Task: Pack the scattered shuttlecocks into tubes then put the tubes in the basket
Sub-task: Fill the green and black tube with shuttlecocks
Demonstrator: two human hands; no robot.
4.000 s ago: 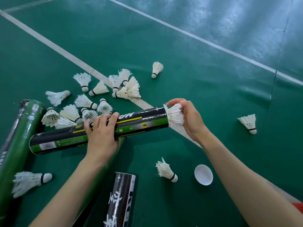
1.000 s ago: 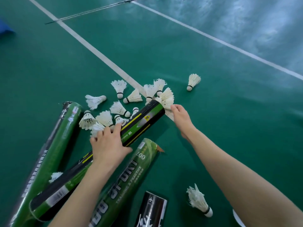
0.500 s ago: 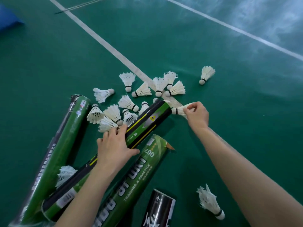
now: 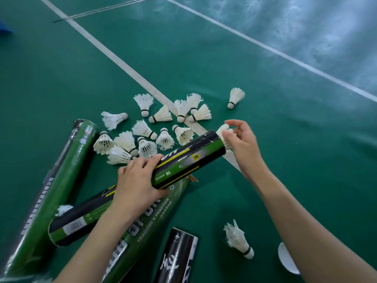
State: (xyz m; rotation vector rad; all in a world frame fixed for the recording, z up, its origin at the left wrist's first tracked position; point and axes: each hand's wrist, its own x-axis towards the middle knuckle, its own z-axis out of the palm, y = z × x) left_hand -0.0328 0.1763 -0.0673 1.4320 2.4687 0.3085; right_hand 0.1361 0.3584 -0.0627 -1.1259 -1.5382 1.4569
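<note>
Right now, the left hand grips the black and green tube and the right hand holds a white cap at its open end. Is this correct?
Not quite. In the head view the right hand holds a shuttlecock, not a cap, at the open end. The left hand does grip the black and green tube.

This is an indoor badminton court. The green sports floor (image 4: pixel 285 123) carries painted court markings: a first white line (image 4: pixel 114 56) runs from 11 o'clock toward the centre, and a second white line (image 4: pixel 271 49) slants toward 3 o'clock. Feather shuttlecocks (image 4: pixel 161 117) lie scattered at the centre, with shuttlecock tubes (image 4: pixel 61 180) at 8 o'clock.
</note>
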